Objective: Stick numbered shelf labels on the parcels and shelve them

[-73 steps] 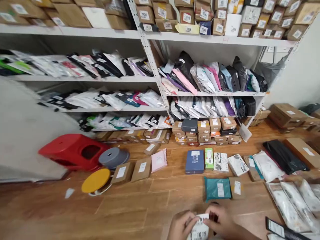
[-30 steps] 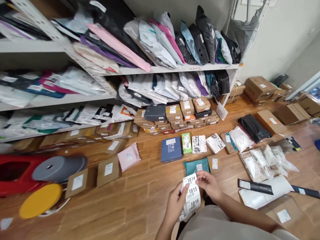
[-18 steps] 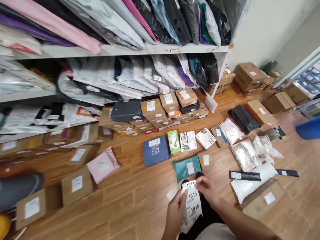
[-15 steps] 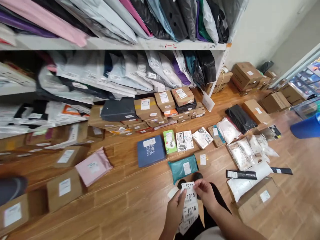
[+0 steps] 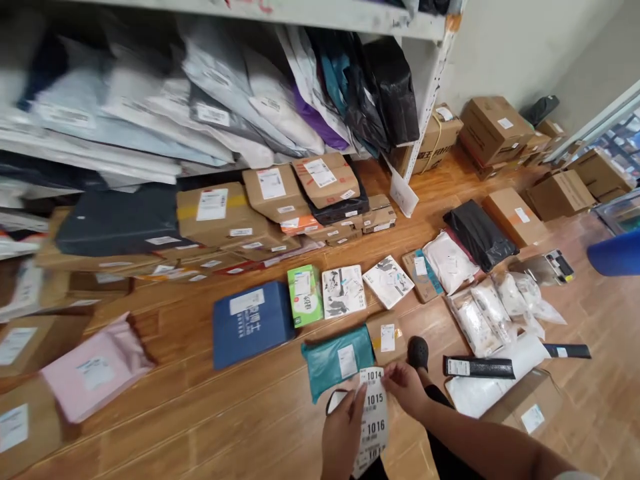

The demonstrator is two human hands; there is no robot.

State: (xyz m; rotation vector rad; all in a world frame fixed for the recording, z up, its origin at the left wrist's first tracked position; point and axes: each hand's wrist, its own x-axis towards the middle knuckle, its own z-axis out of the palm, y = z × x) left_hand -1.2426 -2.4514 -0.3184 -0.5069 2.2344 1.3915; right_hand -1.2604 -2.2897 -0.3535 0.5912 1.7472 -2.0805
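I hold a white strip of numbered stickers (image 5: pixel 374 417), reading 1014, 1015 and 1016, low in the view. My left hand (image 5: pixel 343 433) grips its left edge. My right hand (image 5: pixel 406 389) pinches the top sticker at its right corner. Just beyond the strip on the wooden floor lie a teal mailer bag (image 5: pixel 337 360) and a small brown box (image 5: pixel 386 337). A black shoe (image 5: pixel 417 352) shows beside my right hand.
Further out lie a blue box (image 5: pixel 250 323), a green box (image 5: pixel 304 304), printed packets (image 5: pixel 343 291) and white bags (image 5: pixel 475 315). A black tube (image 5: pixel 479 367) rests on a white bag. White shelving (image 5: pixel 325 13) holds mailer bags above stacked cartons (image 5: pixel 220 213). A pink mailer (image 5: pixel 95 373) lies left.
The view has swung down and closer to the parcels on the floor. Both hands keep hold of the sticker strip, with my right fingers still at its top sticker.
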